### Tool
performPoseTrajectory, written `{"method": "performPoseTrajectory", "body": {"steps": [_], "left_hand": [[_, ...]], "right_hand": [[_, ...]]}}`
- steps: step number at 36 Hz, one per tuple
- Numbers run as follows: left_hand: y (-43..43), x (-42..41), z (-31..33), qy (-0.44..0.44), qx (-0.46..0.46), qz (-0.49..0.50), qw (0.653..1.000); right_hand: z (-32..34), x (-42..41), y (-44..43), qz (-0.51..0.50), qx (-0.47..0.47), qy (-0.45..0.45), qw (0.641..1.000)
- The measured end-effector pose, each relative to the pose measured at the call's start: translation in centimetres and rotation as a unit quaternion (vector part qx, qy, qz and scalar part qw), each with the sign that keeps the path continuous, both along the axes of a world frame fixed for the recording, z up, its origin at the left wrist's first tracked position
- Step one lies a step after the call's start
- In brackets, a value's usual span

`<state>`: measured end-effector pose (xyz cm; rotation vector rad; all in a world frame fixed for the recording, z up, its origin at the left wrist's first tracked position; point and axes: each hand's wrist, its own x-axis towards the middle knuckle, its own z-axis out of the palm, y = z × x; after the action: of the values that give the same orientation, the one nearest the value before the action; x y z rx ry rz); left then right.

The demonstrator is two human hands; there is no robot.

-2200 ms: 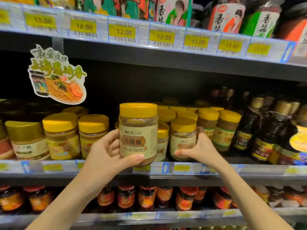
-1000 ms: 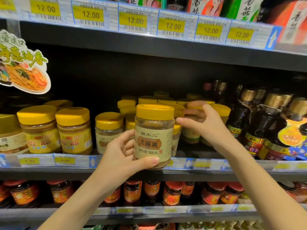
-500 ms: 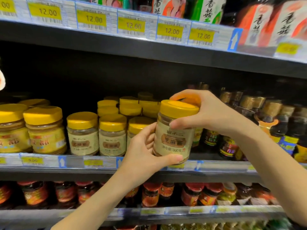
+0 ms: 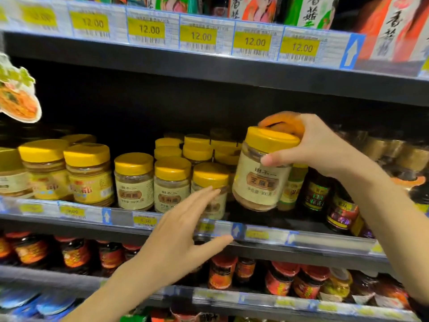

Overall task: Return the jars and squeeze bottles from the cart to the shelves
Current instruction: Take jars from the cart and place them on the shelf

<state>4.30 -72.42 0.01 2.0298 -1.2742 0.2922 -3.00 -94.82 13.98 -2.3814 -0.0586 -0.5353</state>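
A clear jar of sesame paste (image 4: 260, 182) with a yellow lid and cream label hangs tilted just above the middle shelf (image 4: 301, 238). My right hand (image 4: 318, 147) grips it from above, fingers over the lid and thumb on its side. My left hand (image 4: 183, 233) is off the jar, fingers spread, in front of the shelf edge below and to the left. Matching yellow-lidded jars (image 4: 171, 182) stand in rows on the shelf left of the held jar; a bare patch of shelf lies under it.
Larger yellow-lidded jars (image 4: 88, 173) stand at the left, dark sauce bottles (image 4: 341, 205) at the right. The upper shelf's price-tag rail (image 4: 202, 36) runs overhead. Red-lidded jars (image 4: 283, 280) fill the shelf below. A noodle promo sign (image 4: 18, 103) hangs at the far left.
My left hand has let go of the jar and dropped away open. My right hand now carries the jar alone, holding it by the lid, and has moved it rightward toward the shelf.
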Motion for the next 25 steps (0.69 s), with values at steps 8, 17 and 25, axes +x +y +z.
{"method": "performPoseTrajectory", "body": {"steps": [8,17,25], "left_hand": [[4.1,1.3,-3.9,-0.111,0.137,0.139,0.974],[4.5,2.5,-5.5,-0.174,0.196,0.188,0.947],[4.3,2.5,-6.0,-0.165,0.159,0.186,0.956]], "right_hand": [[-4.1,3.0,-2.0,-0.021,0.013,0.032,0.999],[-7.5,4.6,-2.8,-0.021,-0.005,0.047,0.999],[-9.3,5.1,-3.4,-0.030,-0.018,0.040,0.999]]}}
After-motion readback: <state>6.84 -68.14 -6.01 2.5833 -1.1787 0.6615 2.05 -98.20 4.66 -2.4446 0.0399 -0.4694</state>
